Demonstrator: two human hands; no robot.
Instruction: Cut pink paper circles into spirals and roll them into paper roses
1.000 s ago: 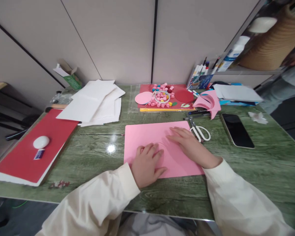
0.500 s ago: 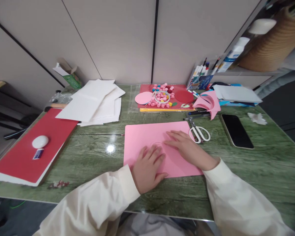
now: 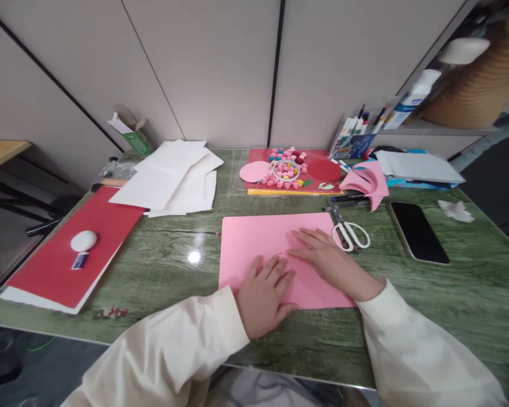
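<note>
Pink sheet: a rectangle of pink paper [image 3: 250, 237], flat on the green wood-patterned surface [image 3: 178, 254], at the centre of the frame and a little below; its long axis runs left to right.
Left hand: palm down over the lower middle of the pink paper, coming in from the lower left; this hand [image 3: 265, 299] has its fingers spread and gripping nothing, pointing up and to the right, the thumb apart near the lower edge.
Right hand: reaching in from the lower right; this hand [image 3: 324, 257] lies over the paper's right half, fingers stretched out towards the left, loosely parted, with nothing visible held.
Faint curve: a thin rounded line on the paper just above the left fingertips, with the right fingertips just to its right; the left hand looks nearer. Whether it is drawn or a loose edge, I cannot tell.
Between the hands: a narrow gap, the fingertips close; I cannot tell whether any touch.
White-handled scissors: just beyond the right hand, by the paper's upper right corner; the scissors [image 3: 343, 225] have their handles towards the lower right.
Phone: right of the scissors, well apart from both hands, a dark-screened phone [image 3: 419, 232], tilted.
</note>
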